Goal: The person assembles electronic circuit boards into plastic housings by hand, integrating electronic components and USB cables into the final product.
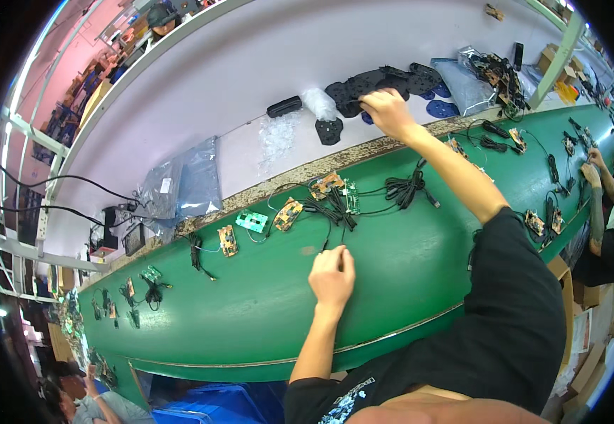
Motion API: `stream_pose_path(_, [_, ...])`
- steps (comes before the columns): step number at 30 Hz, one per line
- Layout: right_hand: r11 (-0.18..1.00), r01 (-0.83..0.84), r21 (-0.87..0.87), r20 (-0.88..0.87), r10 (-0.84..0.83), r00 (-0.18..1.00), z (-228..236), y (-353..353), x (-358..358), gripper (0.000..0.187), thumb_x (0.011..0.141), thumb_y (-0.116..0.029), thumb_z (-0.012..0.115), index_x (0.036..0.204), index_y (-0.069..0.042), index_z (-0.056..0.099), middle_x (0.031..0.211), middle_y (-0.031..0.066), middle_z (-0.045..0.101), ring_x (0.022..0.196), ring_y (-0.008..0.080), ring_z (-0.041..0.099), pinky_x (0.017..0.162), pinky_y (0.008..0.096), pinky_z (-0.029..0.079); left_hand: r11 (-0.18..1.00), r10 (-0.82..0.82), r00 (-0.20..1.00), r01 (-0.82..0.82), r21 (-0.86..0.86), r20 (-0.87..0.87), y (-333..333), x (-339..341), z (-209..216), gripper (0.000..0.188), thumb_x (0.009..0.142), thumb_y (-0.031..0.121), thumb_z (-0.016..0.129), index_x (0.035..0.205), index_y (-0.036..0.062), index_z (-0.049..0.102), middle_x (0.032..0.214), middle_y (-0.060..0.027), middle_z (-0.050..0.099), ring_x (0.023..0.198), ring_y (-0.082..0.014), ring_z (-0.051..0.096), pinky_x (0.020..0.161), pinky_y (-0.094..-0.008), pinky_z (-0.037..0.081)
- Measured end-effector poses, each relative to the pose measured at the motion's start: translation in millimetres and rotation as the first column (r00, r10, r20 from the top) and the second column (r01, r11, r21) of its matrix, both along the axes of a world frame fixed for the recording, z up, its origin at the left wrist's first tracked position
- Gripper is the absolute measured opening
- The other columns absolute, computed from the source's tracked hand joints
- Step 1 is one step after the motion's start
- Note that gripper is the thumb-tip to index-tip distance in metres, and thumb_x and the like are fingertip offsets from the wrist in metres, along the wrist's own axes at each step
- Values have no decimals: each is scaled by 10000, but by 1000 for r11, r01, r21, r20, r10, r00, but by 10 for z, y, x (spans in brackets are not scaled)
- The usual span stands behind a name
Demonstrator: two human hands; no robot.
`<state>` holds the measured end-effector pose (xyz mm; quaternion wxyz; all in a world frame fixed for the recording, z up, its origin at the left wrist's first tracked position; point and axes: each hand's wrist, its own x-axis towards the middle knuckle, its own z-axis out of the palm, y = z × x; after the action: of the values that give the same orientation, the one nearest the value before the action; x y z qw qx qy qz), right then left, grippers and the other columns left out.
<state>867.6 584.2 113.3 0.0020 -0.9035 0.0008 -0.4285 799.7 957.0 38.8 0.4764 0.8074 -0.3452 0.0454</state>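
Observation:
My left hand (332, 277) is closed over the green work surface (392, 258), with a thin black cable (343, 234) running into its fingers from a coiled bundle beyond. My right hand (388, 113) reaches across to the ledge at the back. Its fingers pinch at a black plastic part (348, 102) in a heap of similar flat, rounded black pieces; the exact grip is partly hidden. Behind the left hand lie a green circuit board (351, 197) and brown circuit boards (327, 185). Another black cable coil (406, 189) rests below my right forearm.
Along the ledge are a clear plastic bag (319, 104), a blue-grey bag (199, 177), dark blue discs (442, 109) and a tangle of black parts (498, 76). More boards with cables line the green surface. Co-workers sit at both ends; blue bins (215, 404) stand below.

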Motion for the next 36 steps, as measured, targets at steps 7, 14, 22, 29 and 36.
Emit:
stream_pose_path(7, [844,-276,460,-565,518,642,252,1381,-1691,148,924,-196,666,985,-66,703,887,105,672,880,294,639,813,413,486,930,-348,933,356,-92,87,21,-176,437,403,800,191,788,1153,26,689,1151,-158,636,1048,-319,594,910,-413,480])
stream_pose_path(14, [864,-208,459,-307,374,875,53,1281,313,162,899,-136,645,1043,-72,684,957,133,658,910,362,650,797,440,520,798,-594,794,564,212,125,-16,-508,99,543,828,284,764,1298,67,601,1338,-139,547,1260,-334,495,1045,-465,376])
stream_pose_path(22, [991,-88,-97,-471,32,882,-416,971,1244,144,872,-165,652,973,-84,716,999,115,640,1044,329,617,847,429,520,784,-621,770,612,103,150,-58,-604,53,483,844,263,748,1267,63,631,1348,-129,554,1276,-319,497,1045,-459,382])
stream_pose_path(29, [580,-118,806,-156,400,903,117,1525,-397,153,937,-135,654,981,3,704,893,141,708,829,218,682,738,369,533,770,-637,763,633,79,110,13,-442,78,514,756,211,818,1214,54,643,1272,-142,596,1183,-348,551,982,-464,437])
stream_pose_path(36, [508,81,858,-296,358,886,-159,1699,-2572,229,893,-117,724,1088,1,706,922,109,722,810,164,682,736,309,546,738,-675,732,667,104,91,-44,-351,195,534,718,174,845,1210,65,668,1235,-119,636,1172,-320,573,995,-442,434])
